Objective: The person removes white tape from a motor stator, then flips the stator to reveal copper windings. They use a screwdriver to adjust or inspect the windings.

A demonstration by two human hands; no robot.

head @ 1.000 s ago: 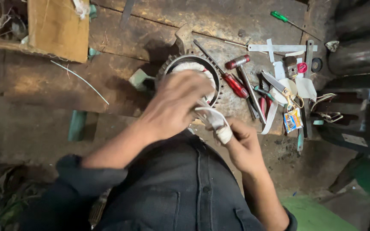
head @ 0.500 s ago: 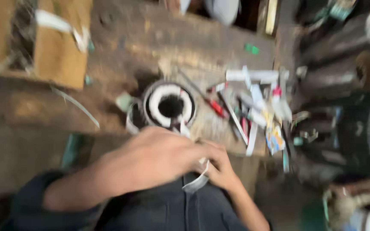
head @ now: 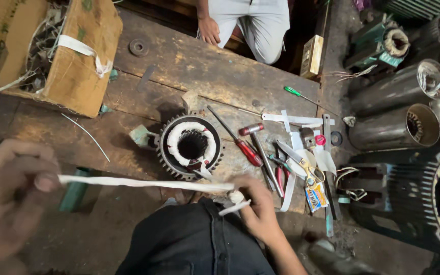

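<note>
Overhead view of my work on a wooden bench (head: 215, 71). My left hand (head: 11, 198), blurred at the near left edge, pinches one end of a white cloth tape (head: 143, 183) between thumb and fingertips; the tape runs taut and nearly level to my right hand (head: 258, 209), whose fingers are curled shut around the small roll of tape (head: 237, 197) just above my dark trousers (head: 194, 239). A loose tail of the tape hangs below the roll. Beyond the tape, near the bench's middle, stands a finned motor stator (head: 191, 146) with white-wrapped windings around its dark bore; a strip of white leads from its near rim toward the tape, though I cannot tell whether the two join. To the right of the stator lie a red-handled screwdriver (head: 240, 142), a hammer (head: 258, 153), yellow-handled scissors (head: 304, 163) and white strips, close together. A green-handled screwdriver (head: 296, 93) lies farther back. A cardboard box (head: 52, 46) sits at the far left; metal motor housings (head: 395, 109) stand at the right. Another person's hand (head: 210, 29) rests at the far edge.
</note>
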